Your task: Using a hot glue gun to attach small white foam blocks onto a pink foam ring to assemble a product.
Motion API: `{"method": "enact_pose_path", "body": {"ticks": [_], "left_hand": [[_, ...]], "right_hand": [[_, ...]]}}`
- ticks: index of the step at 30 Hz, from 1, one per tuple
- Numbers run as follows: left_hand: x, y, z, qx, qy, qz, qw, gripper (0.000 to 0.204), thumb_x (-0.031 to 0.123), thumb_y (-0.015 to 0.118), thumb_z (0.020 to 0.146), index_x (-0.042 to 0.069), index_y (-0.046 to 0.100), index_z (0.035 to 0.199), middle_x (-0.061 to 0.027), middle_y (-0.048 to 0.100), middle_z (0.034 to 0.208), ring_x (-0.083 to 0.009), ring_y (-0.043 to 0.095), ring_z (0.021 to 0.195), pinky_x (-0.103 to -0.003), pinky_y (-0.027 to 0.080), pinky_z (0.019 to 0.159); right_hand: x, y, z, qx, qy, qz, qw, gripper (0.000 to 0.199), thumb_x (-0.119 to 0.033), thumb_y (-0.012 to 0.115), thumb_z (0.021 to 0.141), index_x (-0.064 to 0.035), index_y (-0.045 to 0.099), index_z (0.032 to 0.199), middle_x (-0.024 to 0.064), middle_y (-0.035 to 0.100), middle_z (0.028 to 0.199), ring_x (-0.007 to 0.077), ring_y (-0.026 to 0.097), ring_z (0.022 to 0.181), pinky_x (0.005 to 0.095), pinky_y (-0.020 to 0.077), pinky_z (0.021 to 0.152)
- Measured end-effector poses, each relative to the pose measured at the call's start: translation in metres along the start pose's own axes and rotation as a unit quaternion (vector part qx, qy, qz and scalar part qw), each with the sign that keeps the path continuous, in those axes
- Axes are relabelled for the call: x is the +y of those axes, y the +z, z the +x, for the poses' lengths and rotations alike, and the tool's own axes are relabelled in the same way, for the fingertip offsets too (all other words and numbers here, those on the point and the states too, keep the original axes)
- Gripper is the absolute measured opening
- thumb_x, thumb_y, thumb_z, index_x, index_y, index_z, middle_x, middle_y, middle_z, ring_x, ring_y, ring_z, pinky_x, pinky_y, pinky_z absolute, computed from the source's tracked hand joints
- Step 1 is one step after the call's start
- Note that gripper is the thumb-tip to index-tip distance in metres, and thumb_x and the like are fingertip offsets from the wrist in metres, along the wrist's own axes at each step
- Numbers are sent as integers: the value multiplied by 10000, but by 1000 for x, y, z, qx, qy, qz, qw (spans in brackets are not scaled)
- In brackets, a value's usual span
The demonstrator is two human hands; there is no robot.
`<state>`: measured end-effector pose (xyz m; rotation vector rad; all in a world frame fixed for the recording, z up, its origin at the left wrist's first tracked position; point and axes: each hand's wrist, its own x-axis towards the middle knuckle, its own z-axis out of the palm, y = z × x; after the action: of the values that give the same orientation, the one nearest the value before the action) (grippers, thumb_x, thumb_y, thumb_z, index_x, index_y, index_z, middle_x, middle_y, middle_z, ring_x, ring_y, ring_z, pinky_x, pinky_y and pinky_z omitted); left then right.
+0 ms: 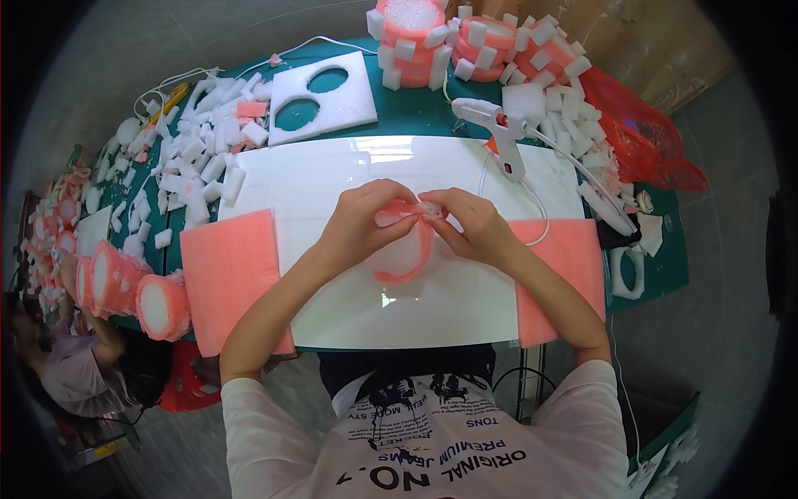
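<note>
Close together over the middle of a glossy white board (465, 308), my left hand (370, 218) and my right hand (470, 223) meet, fingertips pinched. Between them is a thin pink foam strip (426, 245), which curls down in an open loop toward the board. Inside the curl it looks pale; I cannot tell whether a white foam disc is there or only the board. A small whitish, crumpled-looking bit (430, 209) shows at the fingertips of my right hand, its kind unclear. Both hands are closed, the left on the strip's upper end.
A white glue gun (499, 133) with its cord lies beyond my right hand. Pink foam sheets (233, 279) flank the board. Loose white foam blocks (199, 158), a two-holed foam panel (357, 91) and pink foam cylinders (416, 54) stand behind. Another person (79, 366) sits at left.
</note>
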<state>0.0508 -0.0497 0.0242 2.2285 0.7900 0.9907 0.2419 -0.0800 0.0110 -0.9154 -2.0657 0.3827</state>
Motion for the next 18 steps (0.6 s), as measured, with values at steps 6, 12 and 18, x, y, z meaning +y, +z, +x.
{"method": "enact_pose_path", "body": {"ticks": [6,12,18], "left_hand": [[1,7,-2,43,36,41,998,211,6,692,661,32,578,837,-69,609,816,-192,618,730,-257,497,649],[3,14,-1,102,29,32,994,211,20,705,654,38,580,823,-66,602,807,-203,612,714,-265,498,626],[1,12,0,118,73,81,987,204,22,732,637,37,602,794,-56,627,775,-191,632,742,-279,524,704]], "right_hand": [[-2,-3,2,19,-45,-41,998,181,-91,583,801,14,555,946,124,567,761,269,570,688,332,471,594],[2,-4,1,28,-61,-55,996,174,-78,582,796,12,551,941,119,553,755,263,557,678,335,463,577],[1,-2,1,36,-82,-78,993,177,-68,582,792,17,547,944,112,538,738,248,546,653,322,457,557]]}}
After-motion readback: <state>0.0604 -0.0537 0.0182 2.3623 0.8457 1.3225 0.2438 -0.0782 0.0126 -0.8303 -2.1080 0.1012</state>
